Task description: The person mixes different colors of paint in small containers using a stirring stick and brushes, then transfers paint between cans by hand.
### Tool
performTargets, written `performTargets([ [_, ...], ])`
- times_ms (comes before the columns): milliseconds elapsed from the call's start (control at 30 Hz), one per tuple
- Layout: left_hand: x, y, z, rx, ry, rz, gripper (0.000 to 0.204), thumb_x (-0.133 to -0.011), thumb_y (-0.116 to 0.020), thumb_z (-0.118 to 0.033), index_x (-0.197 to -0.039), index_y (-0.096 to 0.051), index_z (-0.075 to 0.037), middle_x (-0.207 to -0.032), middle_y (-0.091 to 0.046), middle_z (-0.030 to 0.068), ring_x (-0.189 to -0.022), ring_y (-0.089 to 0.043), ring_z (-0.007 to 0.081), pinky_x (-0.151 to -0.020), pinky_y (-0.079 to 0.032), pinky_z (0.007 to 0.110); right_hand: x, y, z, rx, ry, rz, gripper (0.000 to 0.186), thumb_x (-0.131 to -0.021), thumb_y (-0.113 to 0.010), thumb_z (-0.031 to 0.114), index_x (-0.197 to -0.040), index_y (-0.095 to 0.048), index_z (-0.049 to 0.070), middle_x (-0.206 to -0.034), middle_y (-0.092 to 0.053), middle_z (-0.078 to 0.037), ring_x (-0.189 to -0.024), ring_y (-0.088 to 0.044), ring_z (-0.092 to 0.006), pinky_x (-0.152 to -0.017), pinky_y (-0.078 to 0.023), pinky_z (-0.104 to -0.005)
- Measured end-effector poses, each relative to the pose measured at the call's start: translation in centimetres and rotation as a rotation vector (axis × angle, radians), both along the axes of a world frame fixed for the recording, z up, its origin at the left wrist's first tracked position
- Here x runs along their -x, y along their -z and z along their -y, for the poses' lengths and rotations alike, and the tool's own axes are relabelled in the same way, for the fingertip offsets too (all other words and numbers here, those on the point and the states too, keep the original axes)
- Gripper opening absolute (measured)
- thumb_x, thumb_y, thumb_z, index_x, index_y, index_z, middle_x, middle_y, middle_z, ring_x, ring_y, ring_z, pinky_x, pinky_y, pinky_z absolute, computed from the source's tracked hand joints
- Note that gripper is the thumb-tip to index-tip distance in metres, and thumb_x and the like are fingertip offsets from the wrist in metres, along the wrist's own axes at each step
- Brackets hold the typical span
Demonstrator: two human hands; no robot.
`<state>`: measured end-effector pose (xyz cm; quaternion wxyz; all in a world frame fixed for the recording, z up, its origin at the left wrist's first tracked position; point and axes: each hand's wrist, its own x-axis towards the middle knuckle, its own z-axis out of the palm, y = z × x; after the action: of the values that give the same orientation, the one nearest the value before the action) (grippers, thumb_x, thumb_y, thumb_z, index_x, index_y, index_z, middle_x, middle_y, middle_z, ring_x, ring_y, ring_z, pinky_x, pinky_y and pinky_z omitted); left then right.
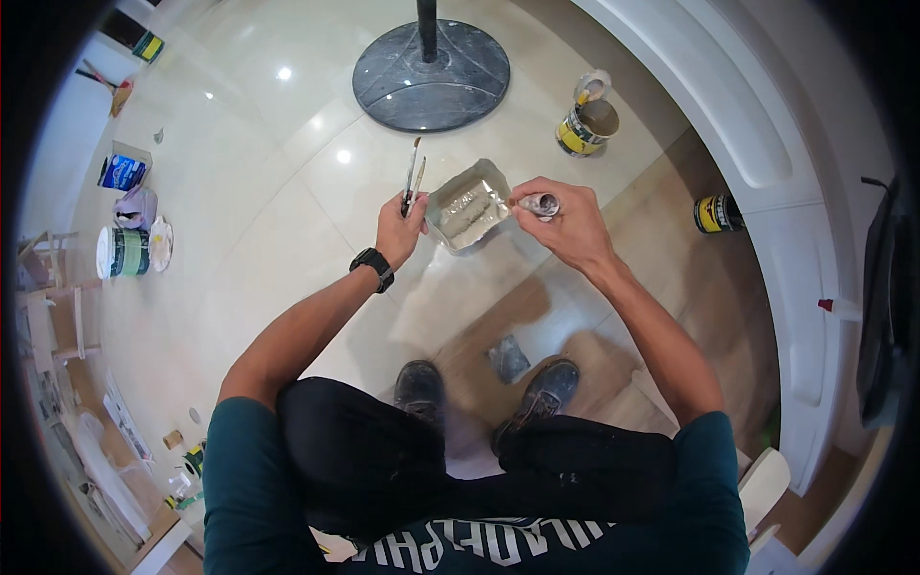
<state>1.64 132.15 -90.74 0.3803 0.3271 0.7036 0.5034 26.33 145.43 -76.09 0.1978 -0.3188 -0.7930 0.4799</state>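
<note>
My left hand (396, 230), with a black watch on its wrist, grips two slim paintbrushes (414, 177), bristles pointing up and away. Its fingers also meet the left rim of a paint tray (439, 206). Wet grey-beige paint (470, 206) coats the tray's inside, with a darker, rough strip across it. At the tray's right side, my right hand (573, 225) is closed round a paint-smeared cylindrical handle (546, 204), seen nearly end-on; whatever it joins to is hidden. The tray hangs above the floor between both hands, in front of my knees.
An open paint can (586, 129) stands at the far right, beside a round black pedestal base (431, 81). Another can (714, 214) sits by the white curved panel (791, 249). Several tubs, including a white one (123, 251), line the left. My shoes (420, 391) rest below.
</note>
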Motion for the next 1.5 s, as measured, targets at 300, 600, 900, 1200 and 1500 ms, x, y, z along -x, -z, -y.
performTargets([
  [300,0.0,0.0,0.0,-0.006,-0.011,-0.018,0.03,-0.104,-0.063,-0.028,-0.106,-0.067,0.002,-0.069,-0.058,-0.001,-0.058,-0.057,0.0077,-0.054,-0.042,0.026,0.3,0.6,-0.3,-0.12,-0.074,0.027,0.015,-0.089,-0.075,0.006,-0.103,-0.076,0.001,-0.086,-0.075,-0.003,-0.073,-0.061,-0.0053,-0.067,-0.051,-0.0233],
  [600,-0.6,0.0,-0.2,-0.042,-0.035,0.006,0.026,-0.104,-0.062,-0.023,-0.106,-0.065,0.003,-0.073,-0.06,0.0008,-0.059,-0.059,0.0094,-0.055,-0.046,0.027,0.8,1.2,-1.1,-0.107,-0.096,0.014,0.018,-0.086,-0.075,0.011,-0.101,-0.075,0.001,-0.074,-0.07,-0.007,-0.065,-0.06,-0.01,-0.063,-0.05,-0.028],
  [900,-0.6,0.0,-0.3,-0.024,-0.035,0.067,0.024,-0.104,-0.062,-0.022,-0.106,-0.066,0.002,-0.074,-0.061,0.0009,-0.059,-0.06,0.0088,-0.055,-0.046,0.027,1.3,-0.9,-1.4,-0.082,-0.098,0.133,0.015,-0.087,-0.075,0.012,-0.098,-0.074,0.001,-0.065,-0.061,-0.001,-0.06,-0.052,-0.0053,-0.055,-0.044,-0.0258],
  [1200,-0.8,-0.3,-0.1,-0.028,-0.027,0.058,0.026,-0.104,-0.063,-0.023,-0.106,-0.067,0.003,-0.073,-0.062,0.0009,-0.059,-0.059,0.0093,-0.056,-0.047,0.027,1.9,2.3,-0.1,-0.136,-0.012,-0.1,0.015,-0.088,-0.076,0.011,-0.098,-0.075,0.0,-0.069,-0.067,-0.001,-0.064,-0.055,-0.0052,-0.058,-0.046,-0.0249],
  [1500,-0.3,1.3,0.0,-0.038,-0.048,-0.024,0.03,-0.104,-0.063,-0.026,-0.106,-0.069,0.004,-0.071,-0.061,0.0014,-0.058,-0.059,0.0102,-0.055,-0.048,0.028,1.5,1.1,-0.2,-0.112,0.011,-0.036,0.019,-0.086,-0.077,0.014,-0.099,-0.076,0.001,-0.088,-0.075,-0.011,-0.074,-0.067,-0.0122,-0.067,-0.054,-0.029],
])
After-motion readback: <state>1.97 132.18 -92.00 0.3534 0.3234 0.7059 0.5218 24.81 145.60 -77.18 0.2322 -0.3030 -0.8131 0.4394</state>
